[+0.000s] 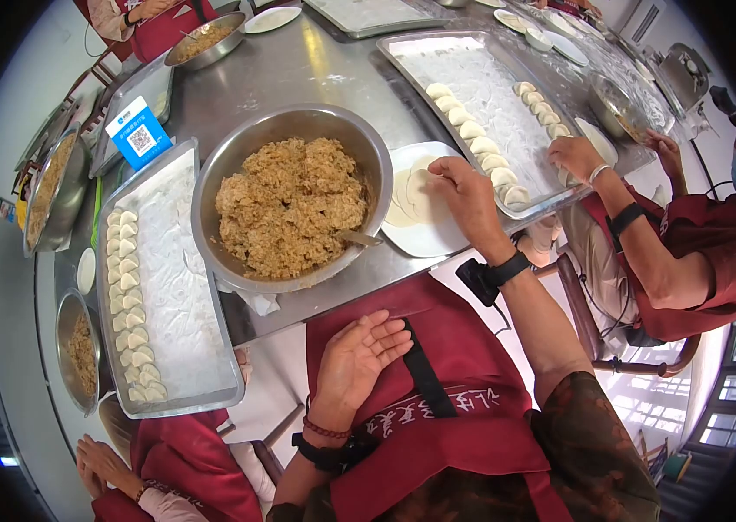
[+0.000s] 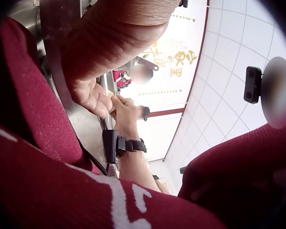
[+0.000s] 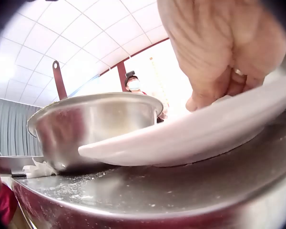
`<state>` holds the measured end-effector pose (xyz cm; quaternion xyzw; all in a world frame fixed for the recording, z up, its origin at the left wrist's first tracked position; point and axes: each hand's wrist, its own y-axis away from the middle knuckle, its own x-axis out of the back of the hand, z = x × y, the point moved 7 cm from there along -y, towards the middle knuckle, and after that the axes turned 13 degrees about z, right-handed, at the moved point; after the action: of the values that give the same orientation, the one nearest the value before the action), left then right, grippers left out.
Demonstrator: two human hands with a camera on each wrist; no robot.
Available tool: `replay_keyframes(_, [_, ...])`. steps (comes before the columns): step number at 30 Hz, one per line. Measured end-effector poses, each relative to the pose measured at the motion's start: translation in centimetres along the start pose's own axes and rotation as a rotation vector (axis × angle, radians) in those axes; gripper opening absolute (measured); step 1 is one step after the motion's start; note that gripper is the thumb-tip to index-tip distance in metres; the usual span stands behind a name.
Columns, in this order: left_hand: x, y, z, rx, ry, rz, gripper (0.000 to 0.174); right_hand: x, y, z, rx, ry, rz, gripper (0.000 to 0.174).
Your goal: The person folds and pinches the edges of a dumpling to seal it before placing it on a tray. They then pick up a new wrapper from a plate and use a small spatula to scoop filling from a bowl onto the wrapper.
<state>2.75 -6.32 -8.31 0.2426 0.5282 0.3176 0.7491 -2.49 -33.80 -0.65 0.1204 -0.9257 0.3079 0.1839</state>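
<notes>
My right hand (image 1: 470, 204) is over a white plate (image 1: 424, 247) at the table's front edge, thumb and fingers pinching the edge of a round dumpling wrapper (image 1: 422, 198). More wrappers lie beneath it on the plate. In the right wrist view the same hand (image 3: 229, 52) reaches down past the plate's rim (image 3: 181, 138), which hides most of the wrapper. My left hand (image 1: 361, 358) is held palm up in front of the red apron, fingers relaxed and nothing on it. The left wrist view shows that hand (image 2: 93, 95) near the table edge.
Left of the plate stands a large steel bowl (image 1: 368, 139) of brown filling (image 1: 289, 209) with a spoon handle (image 1: 359, 237). Floured trays (image 1: 172, 287) (image 1: 463, 65) with rows of folded dumplings flank it. Other people (image 1: 663, 252) in red aprons sit on both sides; a blue code sign (image 1: 138, 132) stands behind.
</notes>
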Motion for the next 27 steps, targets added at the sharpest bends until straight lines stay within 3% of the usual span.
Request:
replay_keyframes(6, [-0.2, -0.1, 0.4, -0.009, -0.057, -0.024, 0.037, 0.4, 0.0, -0.8, 0.015, 0.037, 0.031, 0.011])
replay_keyframes(10, [-1.9, -0.7, 1.1, -0.014, -0.061, -0.038, 0.04, 1.4, 1.9, -3.4, 0.142, 0.083, 0.009, 0.01])
replay_keyframes(13, [-3.3, -1.7, 0.5, 0.062, 0.006, -0.069, 0.045, 2.0, 4.2, -5.2, 0.243, 0.083, 0.002, 0.011])
replay_keyframes(19, [-5.6, -4.2, -1.2, 0.161, 0.117, -0.232, 0.055, 2.6, 9.1, -8.2, 0.238, 0.013, -0.119, 0.021])
replay_keyframes(22, [-5.6, -4.3, -0.6, 0.072, 0.203, -0.194, 0.056, 2.9, 11.3, -10.5, 0.408, -0.081, -0.131, 0.024])
replay_keyframes(27, [-4.3, -4.2, 0.1, -0.035, 0.097, -0.229, 0.043, 3.2, 12.7, -11.8, 0.479, -0.167, -0.263, 0.021])
